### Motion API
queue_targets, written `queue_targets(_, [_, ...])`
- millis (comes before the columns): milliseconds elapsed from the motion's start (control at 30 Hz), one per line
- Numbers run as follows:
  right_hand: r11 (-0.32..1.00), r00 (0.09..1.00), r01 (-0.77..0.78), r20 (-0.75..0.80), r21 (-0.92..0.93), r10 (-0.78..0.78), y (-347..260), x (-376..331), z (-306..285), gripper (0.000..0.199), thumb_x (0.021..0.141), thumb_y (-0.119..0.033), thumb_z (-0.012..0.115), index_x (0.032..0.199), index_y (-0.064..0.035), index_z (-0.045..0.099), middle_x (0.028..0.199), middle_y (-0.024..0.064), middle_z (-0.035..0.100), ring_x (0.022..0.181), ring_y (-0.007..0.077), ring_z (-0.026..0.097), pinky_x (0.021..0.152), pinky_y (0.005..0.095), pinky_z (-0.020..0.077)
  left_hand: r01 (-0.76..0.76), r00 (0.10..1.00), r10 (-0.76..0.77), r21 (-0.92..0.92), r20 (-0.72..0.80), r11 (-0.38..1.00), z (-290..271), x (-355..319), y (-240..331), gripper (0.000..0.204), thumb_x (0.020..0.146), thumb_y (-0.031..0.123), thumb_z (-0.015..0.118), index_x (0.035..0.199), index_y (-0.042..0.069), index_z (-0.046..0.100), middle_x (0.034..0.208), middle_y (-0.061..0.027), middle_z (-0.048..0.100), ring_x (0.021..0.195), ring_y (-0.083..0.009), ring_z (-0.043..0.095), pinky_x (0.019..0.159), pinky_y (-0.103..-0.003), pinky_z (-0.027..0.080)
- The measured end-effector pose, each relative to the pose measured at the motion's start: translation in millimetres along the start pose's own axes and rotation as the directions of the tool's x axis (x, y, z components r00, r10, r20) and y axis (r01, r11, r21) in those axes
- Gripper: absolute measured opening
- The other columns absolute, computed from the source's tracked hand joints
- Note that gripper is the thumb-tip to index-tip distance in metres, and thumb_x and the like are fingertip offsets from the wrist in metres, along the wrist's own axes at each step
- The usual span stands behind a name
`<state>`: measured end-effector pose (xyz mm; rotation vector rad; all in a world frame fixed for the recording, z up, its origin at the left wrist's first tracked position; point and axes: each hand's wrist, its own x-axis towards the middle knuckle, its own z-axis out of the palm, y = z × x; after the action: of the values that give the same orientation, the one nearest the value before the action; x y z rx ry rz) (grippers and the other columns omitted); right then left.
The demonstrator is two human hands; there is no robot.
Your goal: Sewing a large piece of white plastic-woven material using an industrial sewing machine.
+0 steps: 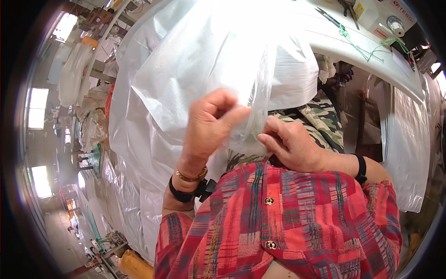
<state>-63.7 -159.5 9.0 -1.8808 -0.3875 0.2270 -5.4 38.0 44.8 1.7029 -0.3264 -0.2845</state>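
My right hand (291, 143) is closed in a pinch on a thin clear plastic film (261, 90), close in front of the shirt. To its left my left hand (210, 126) is raised, fingers curled and thumb apart from them. It looks slightly blurred, and its thumb tip is beside the film; I see nothing held in it. A large white translucent plastic sheet (172, 83) with a fine textured surface spreads over the table side and drapes down on the left. Bright glare washes out its upper middle.
A white table edge (320, 44) curves along the upper right, with scissors (329, 17), green string (367, 55) and a boxy machine (388, 18). More clear plastic (406, 149) hangs at the right. Camouflage cloth (323, 122) covers my lap. Plastic bundles (93, 128) lie at the left.
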Motion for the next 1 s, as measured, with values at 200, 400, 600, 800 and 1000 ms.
queue_targets(200, [0.961, 0.967, 0.234, -0.067, -0.148, -0.246, -6, -2, 4, 0.014, 0.091, -0.015, 0.060, 0.090, -0.0030, 0.052, 0.076, 0.0185, 0.060, 0.071, 0.0392, 0.061, 0.060, 0.0461, 0.0466, 0.143, 0.966, -0.150, 0.050, 0.212, 0.988, 17, -3, -31, 0.013, 0.089, 0.011, 0.065, 0.085, 0.000, 0.059, 0.072, 0.0037, 0.055, 0.068, -0.0022, 0.048, 0.059, -0.021, 0.040])
queue_targets(400, [0.939, 0.970, 0.243, 0.036, -0.244, -0.241, 11, 2, 8, 0.014, 0.089, -0.015, 0.061, 0.089, -0.0030, 0.055, 0.077, 0.0169, 0.061, 0.072, 0.0381, 0.062, 0.062, 0.0463, 0.0479, -0.002, 0.961, -0.090, 0.329, 0.262, 0.944, 12, -11, -52, 0.013, 0.092, 0.009, 0.060, 0.099, -0.001, 0.063, 0.087, 0.0025, 0.061, 0.078, -0.0049, 0.053, 0.068, -0.022, 0.045])
queue_targets(600, [0.927, 0.970, 0.242, 0.104, -0.287, -0.221, 8, 6, 14, 0.018, 0.089, -0.018, 0.060, 0.089, -0.0019, 0.054, 0.068, 0.0169, 0.060, 0.065, 0.0376, 0.063, 0.058, 0.0463, 0.0491, 0.166, 0.978, -0.158, -0.053, 0.139, 0.985, 21, -28, -38, 0.015, 0.096, 0.011, 0.053, 0.095, -0.003, 0.059, 0.080, -0.0004, 0.061, 0.073, -0.0069, 0.051, 0.064, -0.026, 0.045])
queue_targets(800, [0.903, 0.955, 0.261, 0.227, -0.342, -0.190, 0, 10, 16, 0.017, 0.087, -0.016, 0.059, 0.087, -0.0004, 0.053, 0.063, 0.0168, 0.058, 0.058, 0.0380, 0.062, 0.053, 0.0471, 0.0481, 0.302, 0.951, -0.284, -0.166, 0.119, 0.939, 11, -32, -58, 0.019, 0.098, 0.017, 0.055, 0.100, 0.000, 0.063, 0.084, 0.0020, 0.063, 0.076, -0.0027, 0.053, 0.063, -0.021, 0.045])
queue_targets(1000, [0.851, 0.884, 0.409, 0.373, -0.329, -0.281, 5, 13, 9, 0.018, 0.087, -0.019, 0.059, 0.088, -0.0018, 0.057, 0.075, 0.0170, 0.063, 0.066, 0.0364, 0.063, 0.059, 0.0444, 0.0510, 0.318, 0.947, -0.296, -0.228, 0.128, 0.920, 16, -28, -53, 0.013, 0.096, 0.014, 0.059, 0.097, 0.001, 0.063, 0.080, 0.0034, 0.062, 0.072, -0.0020, 0.053, 0.063, -0.018, 0.042])
